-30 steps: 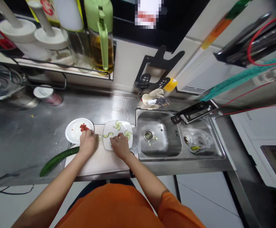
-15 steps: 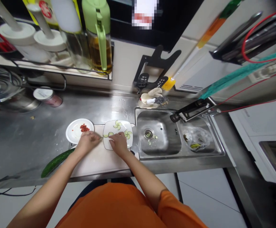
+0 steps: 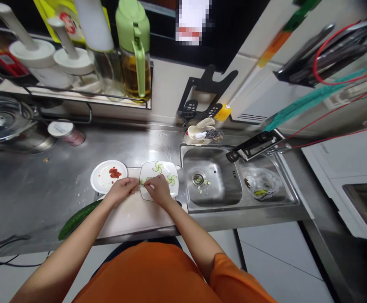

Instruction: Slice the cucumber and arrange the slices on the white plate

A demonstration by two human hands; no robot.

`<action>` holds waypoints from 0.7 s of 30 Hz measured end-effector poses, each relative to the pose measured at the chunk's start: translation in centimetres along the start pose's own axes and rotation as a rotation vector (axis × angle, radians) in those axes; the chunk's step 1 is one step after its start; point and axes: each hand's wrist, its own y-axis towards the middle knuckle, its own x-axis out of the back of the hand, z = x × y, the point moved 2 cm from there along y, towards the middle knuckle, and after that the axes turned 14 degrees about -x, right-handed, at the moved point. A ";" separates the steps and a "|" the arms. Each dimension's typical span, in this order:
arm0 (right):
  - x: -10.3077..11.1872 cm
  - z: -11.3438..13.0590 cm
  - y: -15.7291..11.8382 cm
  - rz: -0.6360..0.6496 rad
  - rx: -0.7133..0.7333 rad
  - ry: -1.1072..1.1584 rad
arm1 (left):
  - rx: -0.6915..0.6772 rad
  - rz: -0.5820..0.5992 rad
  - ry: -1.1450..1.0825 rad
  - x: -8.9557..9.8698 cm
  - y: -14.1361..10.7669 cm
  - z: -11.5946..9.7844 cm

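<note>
Over the left edge of a square white plate point(image 3: 152, 167), my left hand point(image 3: 121, 190) and my right hand point(image 3: 158, 187) meet with pinched fingers. Between their fingertips is a thin green cucumber slice point(image 3: 142, 182). Curved cucumber slices point(image 3: 171, 179) form swirls on the plate, which rests on a pale cutting board point(image 3: 133, 219). Left of it, a round white plate point(image 3: 97, 182) bears small red pieces point(image 3: 115, 173). A dark green cucumber point(image 3: 78, 219) lies beside my left forearm.
The steel sink point(image 3: 215, 181) is right of the board, with scraps near its drain. A plastic bag point(image 3: 262, 183) lies in the right basin. A tin point(image 3: 66, 132) and a lidded pot point(image 3: 28, 139) stand at the back left, below a rack of bottles point(image 3: 136, 75).
My left hand has moved slightly right, away from the round plate. My right fingertips have come to the plate's left edge, at the slice. The view has shifted a little.
</note>
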 end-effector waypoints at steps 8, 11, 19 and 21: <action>-0.4 -1.6 -1.0 -0.026 0.022 0.047 | 0.220 0.041 -0.290 -1.6 0.3 0.4; -1.0 -2.1 -0.9 -0.043 -0.063 0.100 | 0.194 -0.005 -0.261 -1.6 0.8 0.7; -2.2 -2.4 0.8 -0.078 -0.333 0.187 | -0.035 -0.012 0.098 -1.3 2.7 0.2; -2.4 -2.4 1.3 -0.076 -0.399 0.166 | -0.093 -0.012 0.260 -1.2 3.1 0.0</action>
